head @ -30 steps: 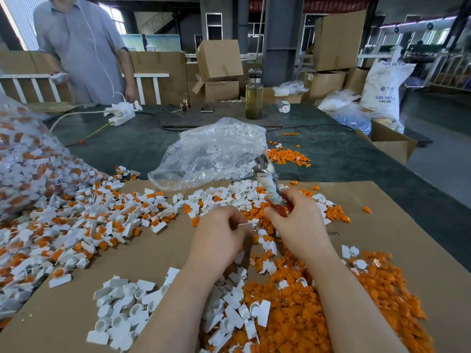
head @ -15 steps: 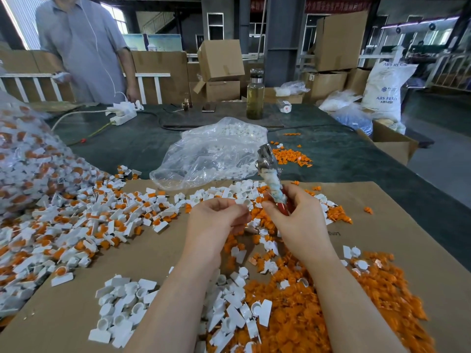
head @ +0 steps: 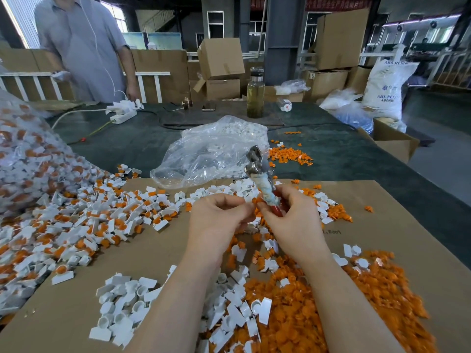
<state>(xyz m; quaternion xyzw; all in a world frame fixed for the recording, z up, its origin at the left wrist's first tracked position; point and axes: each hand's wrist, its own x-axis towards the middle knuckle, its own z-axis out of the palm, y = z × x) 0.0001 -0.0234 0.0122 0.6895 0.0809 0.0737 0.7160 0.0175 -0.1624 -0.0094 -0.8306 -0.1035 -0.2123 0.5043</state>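
Observation:
My right hand (head: 293, 222) grips a pair of pliers (head: 260, 179) by their red, tape-wrapped handle, metal jaws pointing up and away. My left hand (head: 219, 220) pinches a small white plastic piece with an orange part at its fingertips, right beside the pliers' handle. Both hands hover over a brown cardboard sheet (head: 158, 253). Loose orange caps (head: 300, 317) are heaped below my right forearm. White clip pieces (head: 122, 301) lie by my left forearm. Assembled white-and-orange pieces (head: 63, 225) spread out to the left.
A clear plastic bag of white parts (head: 214, 151) lies just beyond my hands on the dark green table (head: 344, 154). A big bag of assembled pieces (head: 23, 154) sits at left. A glass bottle (head: 255, 95), a power strip (head: 123, 113) and a standing person (head: 84, 47) are further back.
Both hands have lifted slightly and drawn closer together; the left fingertips now hold the small piece up beside the pliers' handle.

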